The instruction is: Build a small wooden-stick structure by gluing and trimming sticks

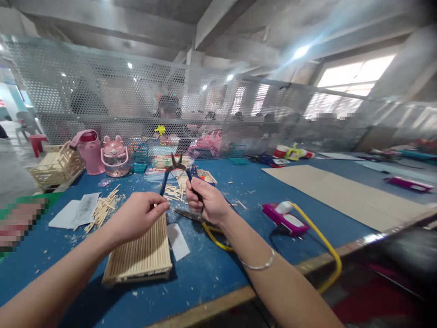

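A pair of pliers with dark blue handles is held up over the table, jaws pointing away and handles spread wide. My right hand is closed round the right handle. My left hand has its fingers curled at the lower end of the left handle, partly hiding it. Under my left hand lies a slatted panel of thin wooden sticks. Scissors with yellow handles rest on the table just below my right hand. A white paper piece lies beside the panel.
Loose wooden sticks and papers lie at left on the blue table. A pink tumbler and a clear pink jug stand behind. At right are a purple device, a yellow cord and cardboard.
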Tool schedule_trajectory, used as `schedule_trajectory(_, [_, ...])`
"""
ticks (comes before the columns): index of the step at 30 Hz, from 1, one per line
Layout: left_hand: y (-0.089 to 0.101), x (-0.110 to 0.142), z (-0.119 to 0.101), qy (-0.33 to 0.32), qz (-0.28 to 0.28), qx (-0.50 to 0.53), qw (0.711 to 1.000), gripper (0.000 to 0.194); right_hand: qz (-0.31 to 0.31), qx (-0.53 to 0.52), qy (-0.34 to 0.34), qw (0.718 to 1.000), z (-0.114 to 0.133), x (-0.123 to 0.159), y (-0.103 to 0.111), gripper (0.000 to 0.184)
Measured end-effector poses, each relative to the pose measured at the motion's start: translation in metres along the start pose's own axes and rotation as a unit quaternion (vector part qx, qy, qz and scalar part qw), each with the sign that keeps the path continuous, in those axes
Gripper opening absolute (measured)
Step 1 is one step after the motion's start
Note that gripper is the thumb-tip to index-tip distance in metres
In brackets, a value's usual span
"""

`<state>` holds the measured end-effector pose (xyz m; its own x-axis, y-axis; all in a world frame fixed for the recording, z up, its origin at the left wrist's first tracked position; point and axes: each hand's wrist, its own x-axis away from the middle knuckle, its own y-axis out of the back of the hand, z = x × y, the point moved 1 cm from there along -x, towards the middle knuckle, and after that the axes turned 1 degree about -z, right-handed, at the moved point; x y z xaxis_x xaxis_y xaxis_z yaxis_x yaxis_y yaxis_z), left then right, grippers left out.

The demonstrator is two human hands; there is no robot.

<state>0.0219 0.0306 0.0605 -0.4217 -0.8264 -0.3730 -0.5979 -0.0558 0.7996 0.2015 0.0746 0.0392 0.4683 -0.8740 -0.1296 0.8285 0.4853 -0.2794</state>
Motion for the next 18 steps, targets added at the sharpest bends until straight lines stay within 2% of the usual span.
schedule_trajectory(4, [0.005, 0.003, -0.014, -0.032, -0.014, 0.017, 0.999, 0.028, -0.001, -0.039, 0.075, 0.996, -0.009, 0.002, -0.019, 0.01])
schedule_trajectory(5, [0.005, 0.004, -0.017, -0.038, -0.011, 0.026, 0.999, 0.028, 0.013, -0.025, 0.084, 0.996, -0.011, 0.003, -0.022, 0.016])
schedule_trajectory(6, [0.004, 0.005, -0.021, -0.045, -0.003, 0.032, 0.998, 0.028, 0.033, -0.004, 0.081, 0.996, -0.013, 0.004, -0.025, 0.03])
schedule_trajectory(9, [-0.001, 0.008, -0.029, -0.06, 0.014, 0.035, 0.997, 0.031, 0.098, 0.056, 0.039, 0.993, -0.014, 0.009, -0.029, 0.064])
schedule_trajectory(11, [-0.004, 0.009, -0.032, -0.07, 0.013, 0.036, 0.997, 0.032, 0.133, 0.065, 0.047, 0.988, -0.01, 0.012, -0.029, 0.07])
schedule_trajectory(13, [-0.006, 0.009, -0.032, -0.068, -0.003, 0.047, 0.997, 0.031, 0.153, 0.067, 0.08, 0.983, -0.005, 0.013, -0.026, 0.064])
schedule_trajectory(15, [-0.006, 0.008, -0.029, -0.039, -0.047, 0.059, 0.996, 0.03, 0.123, 0.085, 0.12, 0.981, -0.001, 0.011, -0.02, 0.058])
schedule_trajectory(18, [-0.004, 0.005, -0.02, 0.026, -0.138, 0.074, 0.987, 0.03, 0.019, 0.157, 0.156, 0.975, -0.002, 0.005, -0.006, 0.058])
